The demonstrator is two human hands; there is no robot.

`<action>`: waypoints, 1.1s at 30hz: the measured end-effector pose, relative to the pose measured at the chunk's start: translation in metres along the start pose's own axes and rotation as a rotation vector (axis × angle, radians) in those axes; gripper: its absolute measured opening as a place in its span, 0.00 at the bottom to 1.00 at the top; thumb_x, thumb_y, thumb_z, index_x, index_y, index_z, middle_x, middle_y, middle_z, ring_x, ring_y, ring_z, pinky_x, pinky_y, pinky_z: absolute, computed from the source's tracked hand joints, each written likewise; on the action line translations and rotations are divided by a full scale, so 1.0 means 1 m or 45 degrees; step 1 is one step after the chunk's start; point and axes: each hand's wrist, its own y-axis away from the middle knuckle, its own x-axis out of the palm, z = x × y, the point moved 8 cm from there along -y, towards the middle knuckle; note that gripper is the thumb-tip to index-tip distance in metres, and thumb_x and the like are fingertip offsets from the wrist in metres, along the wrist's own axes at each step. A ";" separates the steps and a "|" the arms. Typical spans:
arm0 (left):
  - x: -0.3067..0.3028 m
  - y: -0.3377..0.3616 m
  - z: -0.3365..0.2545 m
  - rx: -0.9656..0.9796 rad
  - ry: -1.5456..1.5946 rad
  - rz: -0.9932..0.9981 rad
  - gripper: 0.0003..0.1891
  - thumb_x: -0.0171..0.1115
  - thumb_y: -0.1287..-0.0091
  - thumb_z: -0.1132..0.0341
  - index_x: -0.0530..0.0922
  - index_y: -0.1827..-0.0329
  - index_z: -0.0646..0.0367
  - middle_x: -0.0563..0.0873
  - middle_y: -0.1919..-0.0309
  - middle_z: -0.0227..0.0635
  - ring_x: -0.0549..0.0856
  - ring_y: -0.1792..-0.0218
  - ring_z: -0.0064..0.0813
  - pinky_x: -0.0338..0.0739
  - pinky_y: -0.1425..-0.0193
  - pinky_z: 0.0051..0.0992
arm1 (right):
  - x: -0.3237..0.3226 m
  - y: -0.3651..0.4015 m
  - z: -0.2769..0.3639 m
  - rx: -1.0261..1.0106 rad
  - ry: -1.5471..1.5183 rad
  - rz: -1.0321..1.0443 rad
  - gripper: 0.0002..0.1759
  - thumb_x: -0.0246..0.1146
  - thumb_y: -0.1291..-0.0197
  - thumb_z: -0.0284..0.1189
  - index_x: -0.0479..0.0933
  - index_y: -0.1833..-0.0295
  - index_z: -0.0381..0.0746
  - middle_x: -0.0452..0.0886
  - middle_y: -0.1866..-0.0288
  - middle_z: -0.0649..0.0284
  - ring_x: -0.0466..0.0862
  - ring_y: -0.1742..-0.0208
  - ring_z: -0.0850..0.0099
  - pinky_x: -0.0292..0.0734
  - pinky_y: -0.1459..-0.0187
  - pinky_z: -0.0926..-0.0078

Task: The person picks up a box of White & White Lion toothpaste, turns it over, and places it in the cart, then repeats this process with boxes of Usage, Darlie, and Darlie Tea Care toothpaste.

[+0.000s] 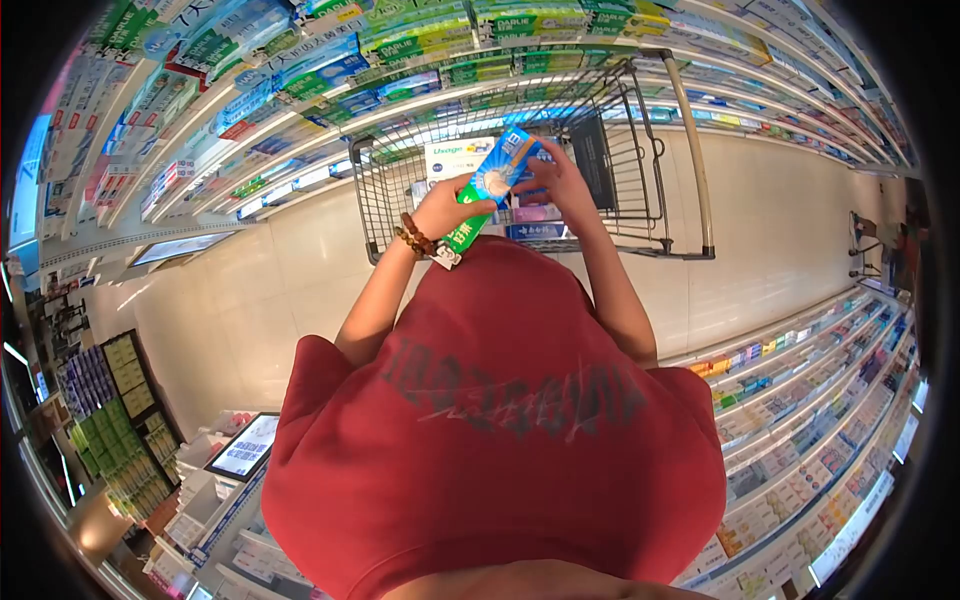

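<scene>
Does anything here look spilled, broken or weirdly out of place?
Nothing stands out as spilled or broken. The blue-and-green box tilts because the left hand grips it at a slant, with the right hand at its upper end. The shelves look bowed, but that is likely the wide lens.

This is a shop, a supermarket's toothpaste aisle: DARLIE toothpaste boxes point(515, 22) crowd the front edges of long tiered shelves point(100, 240), stocked shelving lines both sides, a lit display screen point(245, 447) stands near one shelf corner, and a wire shopping cart point(688, 150) stands on pale tiled floor point(265, 275).
</scene>
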 end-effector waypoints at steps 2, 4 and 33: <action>0.001 0.008 -0.011 -0.026 -0.005 0.111 0.21 0.70 0.34 0.64 0.81 0.40 0.58 0.88 0.55 0.30 0.83 0.56 0.20 0.79 0.49 0.26 | -0.003 0.001 0.000 0.041 0.240 -0.024 0.25 0.60 0.31 0.33 0.67 0.32 0.37 0.83 0.51 0.54 0.87 0.56 0.64 0.87 0.59 0.65; -0.003 0.018 -0.028 0.050 0.080 0.226 0.26 0.66 0.31 0.65 0.73 0.31 0.59 0.86 0.49 0.30 0.83 0.53 0.20 0.78 0.47 0.25 | -0.002 0.003 -0.002 0.076 0.057 0.068 0.22 0.60 0.33 0.31 0.69 0.36 0.36 0.83 0.53 0.56 0.87 0.61 0.66 0.87 0.60 0.65; -0.022 0.061 -0.100 0.258 1.145 0.018 0.45 0.67 0.38 0.43 0.62 0.28 0.69 0.79 0.41 0.54 0.86 0.49 0.47 0.86 0.50 0.43 | -0.009 0.121 0.107 -0.799 -0.348 0.144 0.52 0.68 0.48 0.27 0.48 0.20 0.38 0.66 0.28 0.40 0.69 0.29 0.38 0.70 0.31 0.47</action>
